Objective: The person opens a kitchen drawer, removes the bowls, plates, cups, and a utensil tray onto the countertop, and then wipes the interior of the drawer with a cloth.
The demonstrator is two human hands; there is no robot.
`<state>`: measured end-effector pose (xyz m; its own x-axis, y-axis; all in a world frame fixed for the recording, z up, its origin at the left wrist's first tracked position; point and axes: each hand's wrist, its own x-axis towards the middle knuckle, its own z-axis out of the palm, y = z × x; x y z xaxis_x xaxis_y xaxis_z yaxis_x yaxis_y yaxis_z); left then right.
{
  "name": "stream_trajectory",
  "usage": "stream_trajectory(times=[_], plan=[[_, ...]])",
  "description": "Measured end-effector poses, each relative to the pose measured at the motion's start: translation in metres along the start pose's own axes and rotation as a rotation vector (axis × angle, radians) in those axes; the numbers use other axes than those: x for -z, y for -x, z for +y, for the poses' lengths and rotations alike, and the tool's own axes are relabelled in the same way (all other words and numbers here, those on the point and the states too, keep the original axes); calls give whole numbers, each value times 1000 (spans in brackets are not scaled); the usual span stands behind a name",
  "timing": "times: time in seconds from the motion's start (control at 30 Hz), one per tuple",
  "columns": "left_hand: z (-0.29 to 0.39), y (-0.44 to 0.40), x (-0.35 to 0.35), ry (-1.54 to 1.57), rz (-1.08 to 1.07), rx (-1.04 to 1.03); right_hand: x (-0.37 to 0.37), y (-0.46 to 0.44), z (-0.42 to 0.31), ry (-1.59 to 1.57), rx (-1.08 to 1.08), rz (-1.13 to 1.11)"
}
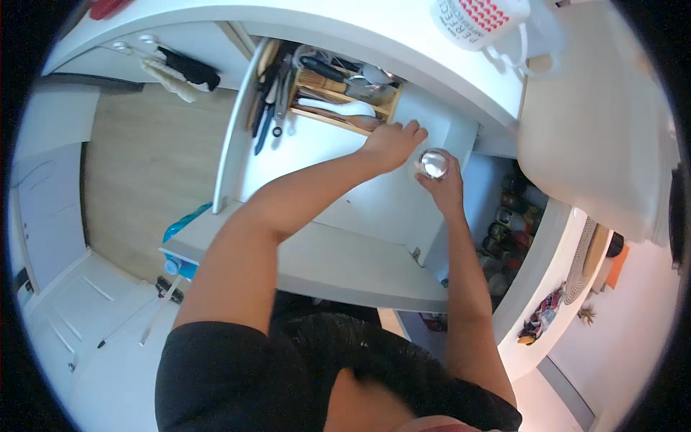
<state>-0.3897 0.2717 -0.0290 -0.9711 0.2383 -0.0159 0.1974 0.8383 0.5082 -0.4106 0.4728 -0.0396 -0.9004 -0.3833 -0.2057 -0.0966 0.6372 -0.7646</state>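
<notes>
My right hand [448,189] is curled around a small, shiny, round silver metal object [433,163] above the right side of an open white drawer [331,189]. Its exact kind is unclear. To its left, my left hand [394,145] reaches over the drawer, fingers bent and slightly apart, with nothing visible in them. Part of its palm and thumb is hidden. Close to that hand lies a wooden spoon [366,122] in a wooden utensil tray [332,121], along with a white spoon [338,107] and several other utensils.
Dark-handled utensils [265,119] lie at the drawer's left side. On the curved white counter [345,16] stands a printed mug [481,23], near a large pale container [594,122]. Jars [511,223] fill an open compartment at right. A blue bottle [178,268] is beyond the drawer front.
</notes>
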Motion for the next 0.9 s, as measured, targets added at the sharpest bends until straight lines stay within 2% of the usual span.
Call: stream_trajectory(times=[0.13, 0.2, 0.33, 0.4, 0.5, 0.57, 0.6, 0.67, 0.7, 0.9], plan=[[-2, 77, 107, 37, 55, -36, 22, 29, -123, -155, -48, -110], [-17, 103, 170, 75, 254, 68, 27, 23, -183, -177, 104, -64], [-49, 130, 300, -53, 562, 239, 25, -9, -305, -333, 402, 17], [-77, 131, 344, -106, 603, 281, 14, -38, -353, -368, 527, 102], [-133, 114, 380, -194, 729, 193, -11, -82, -405, -478, 542, 67], [-161, 100, 396, -216, 748, 164, -23, -97, -440, -248, 637, 197], [-177, 92, 401, -263, 779, 140, -28, -107, -455, -239, 627, 204], [-197, 82, 403, -292, 808, 112, -38, -127, -477, -342, 860, 237], [-204, 78, 405, -264, 781, 121, -42, -139, -481, -138, 781, 341], [-225, 74, 410, -51, 693, 168, -77, -183, -490, -44, 594, 432]])
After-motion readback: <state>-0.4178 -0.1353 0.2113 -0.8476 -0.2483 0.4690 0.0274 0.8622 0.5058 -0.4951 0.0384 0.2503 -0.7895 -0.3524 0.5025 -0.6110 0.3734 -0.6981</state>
